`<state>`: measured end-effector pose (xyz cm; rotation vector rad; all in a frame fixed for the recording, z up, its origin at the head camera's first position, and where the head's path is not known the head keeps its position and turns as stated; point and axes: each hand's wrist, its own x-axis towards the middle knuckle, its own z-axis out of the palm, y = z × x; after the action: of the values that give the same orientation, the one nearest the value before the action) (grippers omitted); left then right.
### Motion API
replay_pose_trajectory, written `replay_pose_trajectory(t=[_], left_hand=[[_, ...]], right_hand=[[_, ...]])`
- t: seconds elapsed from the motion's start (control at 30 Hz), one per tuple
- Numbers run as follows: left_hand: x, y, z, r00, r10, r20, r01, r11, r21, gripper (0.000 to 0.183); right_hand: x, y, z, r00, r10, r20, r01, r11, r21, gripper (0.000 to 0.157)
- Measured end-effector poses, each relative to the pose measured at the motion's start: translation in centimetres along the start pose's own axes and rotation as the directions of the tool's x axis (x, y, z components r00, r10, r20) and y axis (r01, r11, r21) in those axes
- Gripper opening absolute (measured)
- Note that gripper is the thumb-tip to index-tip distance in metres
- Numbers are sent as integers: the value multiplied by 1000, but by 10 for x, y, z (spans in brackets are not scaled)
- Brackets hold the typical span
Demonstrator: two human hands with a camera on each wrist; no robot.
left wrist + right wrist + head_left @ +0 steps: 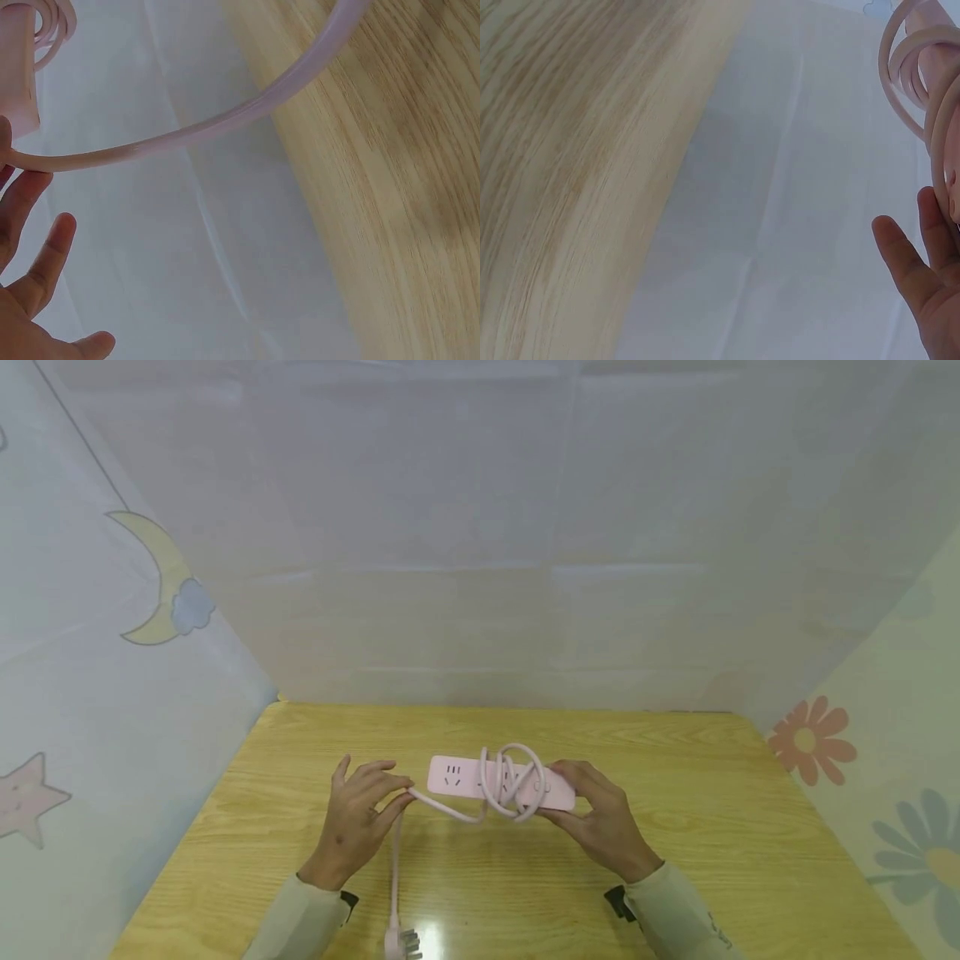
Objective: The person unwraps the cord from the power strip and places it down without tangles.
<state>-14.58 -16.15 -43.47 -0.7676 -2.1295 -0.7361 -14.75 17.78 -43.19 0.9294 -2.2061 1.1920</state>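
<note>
Trailing nearest the viewer, just below the L hand & a bit to its R, is a pale pink plug [393, 941] w/ metal prongs pointing R; can't tell if it touches the table. Pale sleeves [296, 918] reach both wrists, w/ a dark bit at each cuff.

Slightly farther, the L hand [352, 827] pinches a pale pink cord [445, 808] b/w thumb & fingertips, its other fingers spread. From that pinch, 1 length runs down to the plug; another sags off to the hand's R, toward the pwr strip [459, 778]. The R hand [609, 827] grasps the strip's R end, digits at both long edges. The strip is b/w the 2 hands, tilted a little, its L end near the L fingertips but apart from them. Loops of cord wrap its middle & R part, just beside the R hand; a socket shows on the face toward the L hand.

Under & around both hands: a wood-grain table [712, 810]. Beyond, past both hands, a plain pale back sheet [480, 527]. Far L of the L hand, a side sheet w/ a pink star [26, 797] & yellow moon [168, 572]; far R of the R hand, flowers [805, 741].
</note>
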Motion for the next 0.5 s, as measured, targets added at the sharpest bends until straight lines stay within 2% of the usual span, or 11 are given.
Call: replay_pose_trajectory(t=[0.03, 0.17, 0.2, 0.3, 0.43, 0.5], left_hand=[[0, 0, 0, 1000, -2, 3, 2, 1000, 2, 47], [-1, -2, 1, 1000, -8, 14, 8, 1000, -5, 19], [-1, -2, 1, 1000, -9, 18, 9, 1000, -5, 17], [-2, -3, 0, 999, -17, 30, 17, 1000, 1, 27], [-4, -4, 0, 998, -31, 48, 31, 999, 11, 16], [-5, -5, 1, 998, -39, 55, 38, 999, 14, 28]], right_hand=[[0, 0, 0, 1000, -5, -3, 5, 1000, -2, 59], [0, 1, -1, 1000, -18, -11, 18, 1000, -14, 52], [0, 1, -1, 1000, -22, -14, 22, 1000, -16, 49], [1, 0, -2, 1000, -25, -17, 25, 1000, -15, 49], [2, 0, -2, 999, -31, -21, 30, 999, -12, 52], [2, 0, -1, 999, -30, -21, 30, 1000, -7, 50]])
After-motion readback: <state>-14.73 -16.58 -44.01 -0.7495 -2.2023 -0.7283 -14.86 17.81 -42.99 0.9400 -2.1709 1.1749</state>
